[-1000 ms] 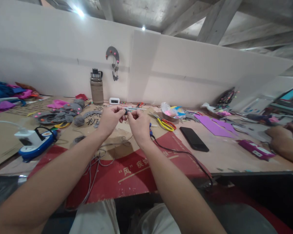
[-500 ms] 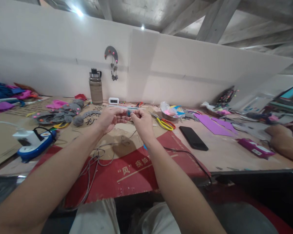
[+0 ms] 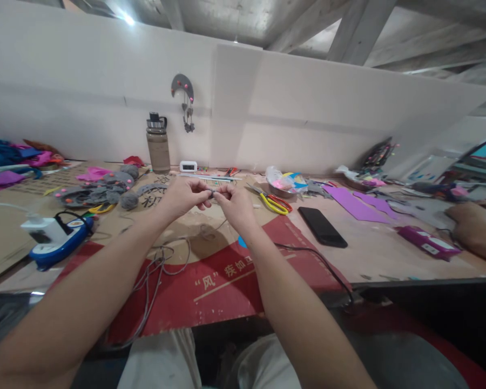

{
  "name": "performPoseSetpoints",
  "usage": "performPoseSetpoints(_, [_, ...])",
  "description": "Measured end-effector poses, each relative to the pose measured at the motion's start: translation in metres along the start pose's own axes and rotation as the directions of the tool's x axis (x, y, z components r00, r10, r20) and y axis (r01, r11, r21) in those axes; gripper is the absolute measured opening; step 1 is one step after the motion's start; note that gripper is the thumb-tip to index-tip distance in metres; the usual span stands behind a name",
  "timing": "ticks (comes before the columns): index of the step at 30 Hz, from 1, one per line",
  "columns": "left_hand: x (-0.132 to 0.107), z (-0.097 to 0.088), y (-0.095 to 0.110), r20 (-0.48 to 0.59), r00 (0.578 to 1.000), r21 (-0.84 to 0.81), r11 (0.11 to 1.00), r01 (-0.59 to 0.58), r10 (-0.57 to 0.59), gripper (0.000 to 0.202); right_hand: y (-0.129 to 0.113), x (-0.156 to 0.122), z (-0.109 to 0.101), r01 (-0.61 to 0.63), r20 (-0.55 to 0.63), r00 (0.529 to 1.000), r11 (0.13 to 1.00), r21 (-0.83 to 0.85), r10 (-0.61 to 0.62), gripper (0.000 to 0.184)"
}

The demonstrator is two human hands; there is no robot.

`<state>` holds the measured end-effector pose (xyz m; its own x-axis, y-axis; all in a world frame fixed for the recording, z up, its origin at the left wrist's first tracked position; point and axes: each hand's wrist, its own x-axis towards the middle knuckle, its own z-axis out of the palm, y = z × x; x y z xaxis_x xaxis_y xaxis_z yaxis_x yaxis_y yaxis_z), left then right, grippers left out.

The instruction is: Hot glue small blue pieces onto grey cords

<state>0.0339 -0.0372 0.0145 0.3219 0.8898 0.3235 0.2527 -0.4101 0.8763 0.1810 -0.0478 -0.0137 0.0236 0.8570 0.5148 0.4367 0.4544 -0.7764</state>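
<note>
Above the cardboard, my left hand (image 3: 185, 198) and my right hand (image 3: 235, 204) meet fingertip to fingertip. Both pinch a small dark grey piece (image 3: 213, 193), mostly hidden by the fingers and too small to name. Below them a thin grey cord (image 3: 162, 259) lies in loose loops over the red and brown cardboard (image 3: 227, 302); one strand runs up toward my right hand. Yellow-handled scissors (image 3: 276, 205) lie just right of my right hand, with a red-handled tool (image 3: 283, 202) beside them.
A black phone (image 3: 322, 227) and purple felt sheets (image 3: 354, 204) lie to the right. At left are a blue power strip (image 3: 60, 249), grey felt pieces with pink pins (image 3: 93, 189) and a bottle (image 3: 158, 146). Another person's hand (image 3: 473, 221) rests at the far right by a magenta case (image 3: 428, 242).
My fingers have closed in around the small piece, and its bluish part no longer shows. My left fingers are more curled. The view has shifted slightly.
</note>
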Motion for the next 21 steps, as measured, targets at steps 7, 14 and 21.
performPoseSetpoints(7, [0.005, -0.004, -0.01, -0.012, 0.997, -0.102, 0.992, 0.077, -0.078, 0.011, 0.005, 0.001, -0.003, 0.027, 0.13, 0.991, 0.996, 0.081, -0.037, 0.022])
performPoseSetpoints(14, [0.005, 0.0, -0.013, 0.013, 0.996, -0.113, 0.99, 0.089, -0.088, 0.009, 0.001, -0.001, -0.004, 0.028, 0.046, 0.999, 1.0, -0.007, -0.028, 0.017])
performPoseSetpoints(21, [0.004, -0.007, -0.008, 0.203, 0.971, -0.234, 0.956, 0.174, -0.126, 0.013, 0.002, 0.001, -0.006, -0.059, 0.04, 0.997, 0.997, -0.046, 0.06, 0.014])
